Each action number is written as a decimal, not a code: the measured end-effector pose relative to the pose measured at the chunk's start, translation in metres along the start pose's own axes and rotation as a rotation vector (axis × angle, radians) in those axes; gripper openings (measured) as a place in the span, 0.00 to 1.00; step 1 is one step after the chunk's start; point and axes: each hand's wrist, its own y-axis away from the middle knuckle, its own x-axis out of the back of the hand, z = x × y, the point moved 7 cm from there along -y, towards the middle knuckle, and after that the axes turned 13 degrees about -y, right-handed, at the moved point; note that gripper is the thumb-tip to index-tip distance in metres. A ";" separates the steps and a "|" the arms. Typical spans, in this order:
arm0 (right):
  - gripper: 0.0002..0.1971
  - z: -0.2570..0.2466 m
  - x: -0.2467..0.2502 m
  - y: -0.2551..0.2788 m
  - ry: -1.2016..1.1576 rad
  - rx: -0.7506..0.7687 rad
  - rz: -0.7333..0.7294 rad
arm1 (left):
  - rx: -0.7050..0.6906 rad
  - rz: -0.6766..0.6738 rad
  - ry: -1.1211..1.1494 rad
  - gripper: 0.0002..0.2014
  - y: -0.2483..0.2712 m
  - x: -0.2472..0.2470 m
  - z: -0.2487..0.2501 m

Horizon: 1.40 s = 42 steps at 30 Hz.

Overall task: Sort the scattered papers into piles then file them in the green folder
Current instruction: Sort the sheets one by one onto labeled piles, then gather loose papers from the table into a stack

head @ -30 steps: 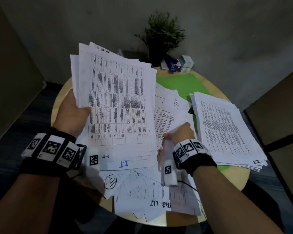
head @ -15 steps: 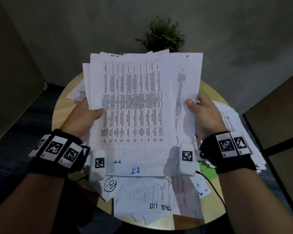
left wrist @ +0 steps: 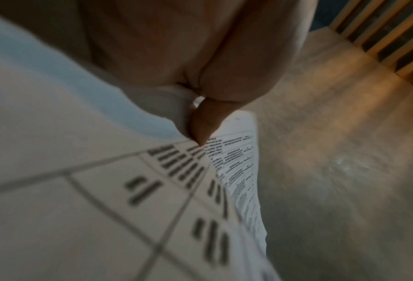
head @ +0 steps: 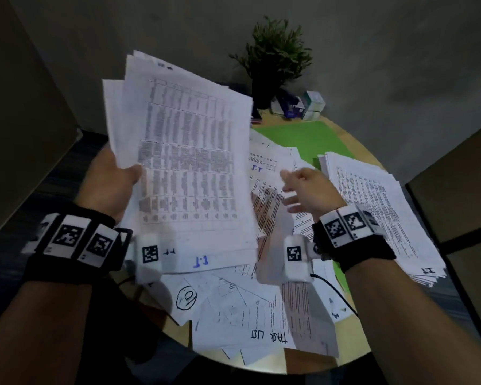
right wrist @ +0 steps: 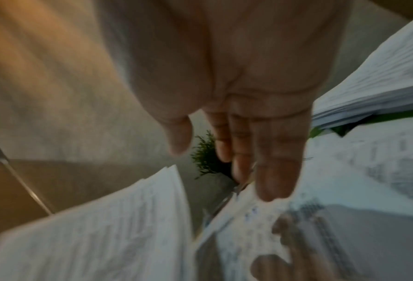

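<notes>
My left hand grips a thick sheaf of printed table sheets by its left edge and holds it up over the round table; the left wrist view shows the thumb pressed on the top sheet. My right hand hovers empty with straight fingers over the scattered papers in the middle. The green folder lies open at the back right. A sorted pile rests on the folder's right part.
A potted plant and small boxes stand at the back edge of the wooden table. Loose sheets, one marked "TASK LIST", overhang the near edge. Dark wall panels flank both sides.
My right hand has let go of the sheaf's right edge and dropped toward the scattered papers. The left hand has swung the sheaf to the left, uncovering the folder and the sorted pile.
</notes>
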 end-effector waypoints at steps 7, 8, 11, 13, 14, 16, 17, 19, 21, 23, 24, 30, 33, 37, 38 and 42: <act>0.46 0.066 -0.012 -0.005 0.511 -0.269 0.251 | 0.014 0.116 -0.070 0.23 0.012 0.014 0.007; 0.49 0.072 -0.014 -0.007 0.507 -0.282 0.260 | 0.017 0.102 -0.057 0.23 0.011 0.012 0.008; 0.40 0.078 -0.011 -0.012 0.307 -0.258 0.312 | 0.014 0.071 -0.012 0.24 0.007 0.005 0.006; 0.31 0.076 0.001 -0.015 0.228 -0.188 0.349 | -0.002 0.047 0.040 0.25 0.003 0.001 0.004; 0.27 0.073 0.007 -0.016 0.210 -0.146 0.330 | -0.005 0.034 0.046 0.25 0.003 -0.002 0.005; 0.17 0.063 0.017 -0.018 0.159 -0.046 0.241 | -0.018 0.000 0.077 0.26 0.002 -0.005 0.007; 0.13 0.054 0.024 -0.016 0.087 0.007 0.206 | -0.029 -0.013 0.094 0.26 0.003 -0.008 0.010; 0.12 0.033 0.037 -0.007 -0.070 0.110 0.162 | -0.045 -0.017 0.112 0.25 0.005 -0.013 0.016; 0.14 0.007 0.043 0.008 -0.187 0.197 0.091 | -0.048 -0.024 0.141 0.24 0.007 -0.022 0.020; 0.17 -0.017 0.044 0.021 -0.329 0.238 -0.008 | -0.047 -0.072 0.165 0.22 0.014 -0.038 0.028; 0.18 -0.026 0.044 0.027 -0.416 0.245 -0.056 | -0.043 -0.108 0.170 0.22 0.018 -0.047 0.032; 0.17 -0.027 0.071 0.033 -0.652 0.184 -0.113 | -0.012 -0.252 0.153 0.22 0.041 -0.109 0.046; 0.17 -0.008 0.104 0.027 -0.737 0.132 -0.001 | -0.004 -0.239 0.093 0.20 0.053 -0.146 0.058; 0.19 0.030 0.160 0.015 -0.304 0.087 0.063 | 0.030 -0.248 0.080 0.17 0.065 -0.210 0.077; 0.20 0.040 0.176 0.008 -0.157 0.071 0.094 | 0.028 -0.268 0.053 0.17 0.068 -0.228 0.082; 0.21 0.073 0.234 -0.026 0.236 -0.040 0.245 | 0.029 -0.377 -0.107 0.18 0.075 -0.298 0.095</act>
